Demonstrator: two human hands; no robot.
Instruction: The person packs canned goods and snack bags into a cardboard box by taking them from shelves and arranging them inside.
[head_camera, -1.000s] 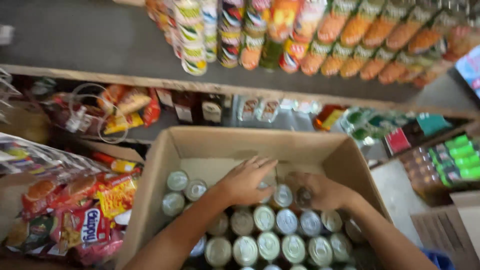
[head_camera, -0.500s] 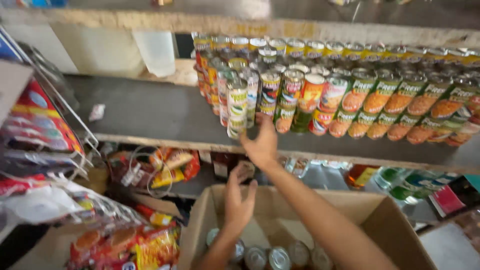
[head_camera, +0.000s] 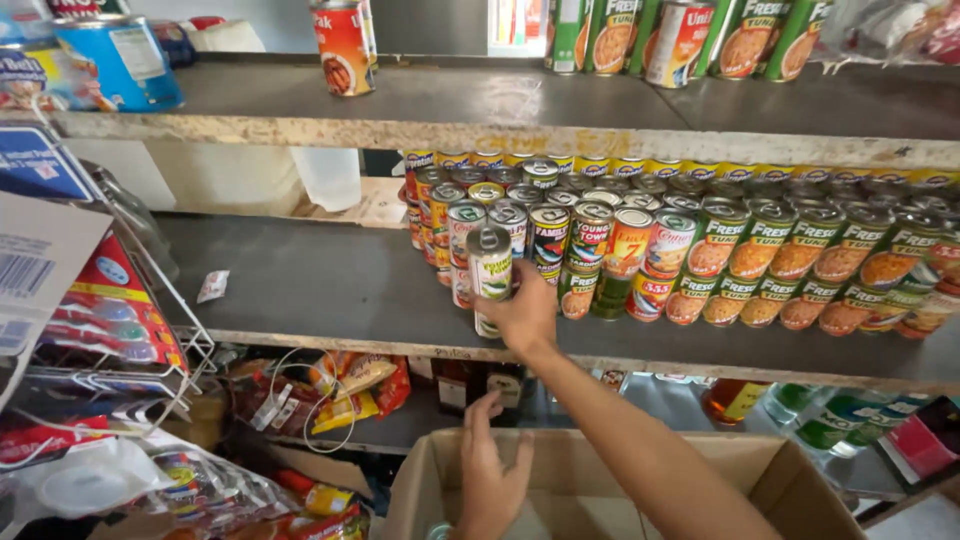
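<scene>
My right hand (head_camera: 525, 312) reaches up to the middle shelf (head_camera: 330, 285) and grips a green-and-white can (head_camera: 489, 264), which stands on top of another can at the left end of the stacked cans (head_camera: 700, 250). My left hand (head_camera: 490, 480) hovers low over the open cardboard box (head_camera: 800, 490), fingers apart and holding nothing. One can top (head_camera: 438, 530) shows in the box just left of that hand; the rest of the box's inside is hidden.
The top shelf (head_camera: 450, 100) carries a red can (head_camera: 343, 45), a blue tin (head_camera: 120, 60) and green cans (head_camera: 690, 35). A wire rack with snack packets (head_camera: 120, 320) stands at the left. Packets and bottles fill the low shelf behind the box.
The view has lifted from the box to the shelves. My right hand has risen out of the box with a can and set it against the stack; my left hand stays low over the box.
</scene>
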